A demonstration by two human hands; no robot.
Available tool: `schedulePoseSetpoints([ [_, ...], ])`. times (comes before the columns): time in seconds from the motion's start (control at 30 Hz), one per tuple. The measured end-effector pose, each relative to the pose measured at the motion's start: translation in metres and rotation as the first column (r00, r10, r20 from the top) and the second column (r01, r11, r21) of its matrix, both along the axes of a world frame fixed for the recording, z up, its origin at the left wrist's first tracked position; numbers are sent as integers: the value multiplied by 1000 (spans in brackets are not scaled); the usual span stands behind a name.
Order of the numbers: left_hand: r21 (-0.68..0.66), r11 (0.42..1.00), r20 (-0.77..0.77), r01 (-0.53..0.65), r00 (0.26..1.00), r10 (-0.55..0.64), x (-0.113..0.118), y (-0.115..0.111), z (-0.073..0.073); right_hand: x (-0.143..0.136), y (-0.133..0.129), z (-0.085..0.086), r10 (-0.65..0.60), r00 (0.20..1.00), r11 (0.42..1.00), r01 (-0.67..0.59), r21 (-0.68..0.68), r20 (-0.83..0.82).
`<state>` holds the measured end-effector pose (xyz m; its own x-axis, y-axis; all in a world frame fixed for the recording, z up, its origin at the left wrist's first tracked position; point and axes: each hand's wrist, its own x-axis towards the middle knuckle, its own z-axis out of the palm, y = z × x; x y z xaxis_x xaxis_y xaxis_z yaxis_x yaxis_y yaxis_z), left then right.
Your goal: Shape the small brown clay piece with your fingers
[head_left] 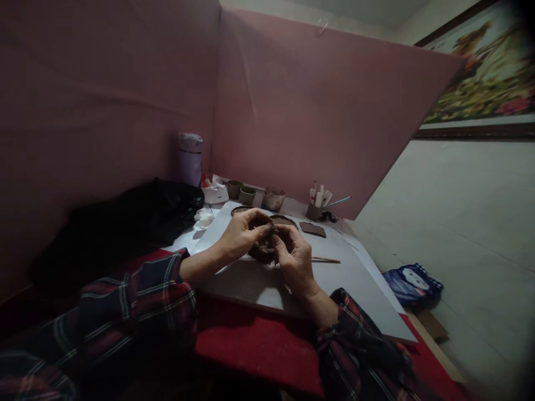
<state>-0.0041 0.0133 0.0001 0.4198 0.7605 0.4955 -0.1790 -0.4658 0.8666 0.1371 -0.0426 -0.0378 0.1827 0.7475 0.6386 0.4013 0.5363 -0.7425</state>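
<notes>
My left hand point(242, 231) and my right hand point(295, 257) meet over a white board point(355, 287). Their fingers are closed on a dark brown piece that looks like clay point(262, 252), with thumbs and fingertips pressed along its upper edge. Its full shape is partly covered by my fingers. Just behind my hands lie round brown clay pieces, one of them a disc point(285, 220). A flat rectangular clay slab point(312, 229) rests to their right. Beside my right hand lies a thin wooden stick point(326, 260).
Along the back stand two small cups point(248, 195), a bowl point(273, 199) and a holder of pens point(314, 211). A purple bottle point(190, 161) and a black bag point(137, 217) are at left. Pink panels point(326, 117) enclose the back and left. Red cloth point(254, 345) covers the front.
</notes>
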Motion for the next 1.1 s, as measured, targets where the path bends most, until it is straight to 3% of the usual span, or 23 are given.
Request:
schedulePoseSetpoints([
  [0.17,145,984,-107,-101,987,117,-1,-1,0,-2,0,-1,-9,1000,1000,9,-7,5],
  [0.33,171,970,-66,-173,980,186,-1,0,-2,-2,1,-1,-3,1000,1000,4,-20,16],
  [0.47,-42,998,45,-54,997,56,0,1,-3,-1,2,0,-27,999,1000,27,5,-25],
  [0.6,-246,966,127,85,990,-54,0,1,-2,-1,2,1,-6,1000,997,7,81,-10],
  [0.77,-345,915,65,210,978,-199,-1,-1,-1,1,3,-1,-12,1000,992,11,124,8],
  [0.93,-397,872,119,285,959,-259,-1,-3,0,2,3,-1,-37,994,999,40,24,-101],
  [1.1,-358,912,8,198,978,-209,-1,-2,-2,-1,-1,4,-31,993,1000,30,-7,-116],
])
